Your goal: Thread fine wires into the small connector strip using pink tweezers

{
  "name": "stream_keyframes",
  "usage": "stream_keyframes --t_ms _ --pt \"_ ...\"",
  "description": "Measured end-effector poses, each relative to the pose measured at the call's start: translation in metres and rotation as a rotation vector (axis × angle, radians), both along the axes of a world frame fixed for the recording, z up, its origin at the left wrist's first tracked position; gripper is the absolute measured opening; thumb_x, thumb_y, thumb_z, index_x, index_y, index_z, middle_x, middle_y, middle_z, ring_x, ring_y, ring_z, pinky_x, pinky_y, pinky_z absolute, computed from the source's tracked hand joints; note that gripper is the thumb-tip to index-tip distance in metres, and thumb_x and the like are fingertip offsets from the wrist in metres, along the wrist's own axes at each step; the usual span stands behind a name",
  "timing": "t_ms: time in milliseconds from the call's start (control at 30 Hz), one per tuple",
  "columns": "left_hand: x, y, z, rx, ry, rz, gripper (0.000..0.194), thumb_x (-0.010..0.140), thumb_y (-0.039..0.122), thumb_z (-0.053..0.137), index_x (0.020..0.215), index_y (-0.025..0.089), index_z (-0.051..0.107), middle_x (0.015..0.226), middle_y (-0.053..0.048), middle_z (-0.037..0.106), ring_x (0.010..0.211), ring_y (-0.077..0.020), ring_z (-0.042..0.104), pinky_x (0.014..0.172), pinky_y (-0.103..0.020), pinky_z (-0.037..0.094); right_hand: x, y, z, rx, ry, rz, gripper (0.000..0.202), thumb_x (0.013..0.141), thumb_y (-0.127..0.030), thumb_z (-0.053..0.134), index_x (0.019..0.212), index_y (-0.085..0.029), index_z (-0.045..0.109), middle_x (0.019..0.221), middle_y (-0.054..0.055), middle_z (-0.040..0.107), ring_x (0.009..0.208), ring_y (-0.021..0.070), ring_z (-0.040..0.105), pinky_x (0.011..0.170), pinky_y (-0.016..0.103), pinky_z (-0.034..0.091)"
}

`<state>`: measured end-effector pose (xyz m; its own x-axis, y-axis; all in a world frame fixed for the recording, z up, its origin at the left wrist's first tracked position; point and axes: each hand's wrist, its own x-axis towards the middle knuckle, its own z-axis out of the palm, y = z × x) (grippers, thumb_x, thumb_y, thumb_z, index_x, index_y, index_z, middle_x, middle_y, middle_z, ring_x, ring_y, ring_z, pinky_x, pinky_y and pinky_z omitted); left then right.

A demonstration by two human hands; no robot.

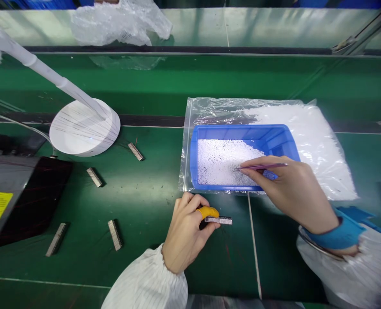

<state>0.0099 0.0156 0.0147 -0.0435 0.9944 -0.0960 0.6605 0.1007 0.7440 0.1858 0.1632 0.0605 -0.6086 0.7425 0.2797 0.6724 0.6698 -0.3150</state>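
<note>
In the head view, the left hand [190,231], a yellow cot [208,212] on one finger, is pinching a slim, pale-faced strip [225,220] with a dark upper side by one end near the front edge of the table [151,189], likely to leave the rest exposed. Closer to the back edge, the right hand [293,193] is pressing its fingers together on purple tweezers [267,166] pointing at white beads [219,159], which the blue bin [229,187] is presumably keeping from scattering.

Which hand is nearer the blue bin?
Right. The right hand reaches over the blue bin, tweezers at the white beads; the left hand is outside, near the front edge, holding a small strip.
</note>
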Motion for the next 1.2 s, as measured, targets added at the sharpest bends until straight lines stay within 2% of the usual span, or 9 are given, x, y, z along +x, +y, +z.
stream_keyframes --t_ms 133,667,767,900,1000,1100,1200 --pt "0.001 -0.001 -0.001 -0.018 -0.009 0.003 0.022 0.085 0.04 0.06 0.094 0.024 0.071 0.102 -0.002 0.059 0.092 -0.0122 0.043 0.077 -0.026 0.04 -0.001 0.003 0.0 0.018 -0.01 -0.042 0.022 0.086 -0.039 0.058 0.09 -0.022 0.072 0.094 -0.006 0.068 0.079 0.0074 0.064 0.064 0.021 0.049" --pt "-0.001 0.0 0.0 0.019 -0.002 -0.021 0.019 0.086 0.038 0.06 0.093 0.023 0.07 0.098 -0.002 0.058 0.092 -0.0113 0.044 0.076 -0.026 0.036 -0.009 0.009 -0.005 0.018 0.004 -0.016 0.021 0.085 -0.036 0.059 0.084 -0.02 0.072 0.092 -0.005 0.069 0.076 0.0079 0.065 0.063 0.023 0.05" --pt "-0.001 0.001 0.001 0.008 0.0 -0.021 0.02 0.085 0.039 0.06 0.093 0.024 0.07 0.099 -0.002 0.058 0.092 -0.0114 0.044 0.076 -0.026 0.036 -0.007 0.007 -0.001 0.038 0.012 -0.014 0.019 0.085 -0.036 0.059 0.086 -0.022 0.071 0.093 -0.006 0.068 0.079 0.0072 0.065 0.066 0.023 0.05" --pt "-0.001 0.001 0.003 0.002 0.005 -0.033 0.018 0.084 0.037 0.062 0.094 0.024 0.07 0.098 0.0 0.058 0.092 -0.011 0.044 0.078 -0.026 0.035 -0.003 -0.015 0.019 0.044 0.083 0.016 0.015 0.084 -0.031 0.062 0.096 -0.025 0.068 0.096 -0.007 0.067 0.087 0.0054 0.064 0.073 0.02 0.049" --pt "-0.001 0.002 0.004 -0.007 0.009 -0.038 0.017 0.083 0.036 0.065 0.093 0.024 0.07 0.098 0.0 0.057 0.094 -0.011 0.045 0.079 -0.027 0.035 0.001 -0.043 0.032 -0.029 0.154 0.036 0.017 0.081 -0.023 0.064 0.098 -0.026 0.066 0.092 -0.006 0.067 0.083 0.0041 0.061 0.074 0.02 0.047" --pt "-0.001 0.003 0.004 -0.031 0.009 -0.042 0.018 0.083 0.035 0.064 0.095 0.023 0.069 0.098 -0.001 0.057 0.094 -0.0111 0.044 0.078 -0.026 0.034 0.004 -0.067 0.029 -0.128 0.18 0.101 0.022 0.079 -0.015 0.065 0.099 -0.025 0.064 0.092 -0.006 0.066 0.083 0.0028 0.06 0.074 0.019 0.047" --pt "0.0 0.004 0.005 -0.046 0.004 -0.045 0.018 0.083 0.034 0.064 0.095 0.021 0.068 0.099 -0.001 0.058 0.094 -0.0112 0.044 0.079 -0.027 0.034 0.005 -0.081 0.014 -0.187 0.186 0.166 0.024 0.078 -0.01 0.064 0.099 -0.021 0.063 0.093 -0.006 0.066 0.082 0.0016 0.059 0.072 0.018 0.046"
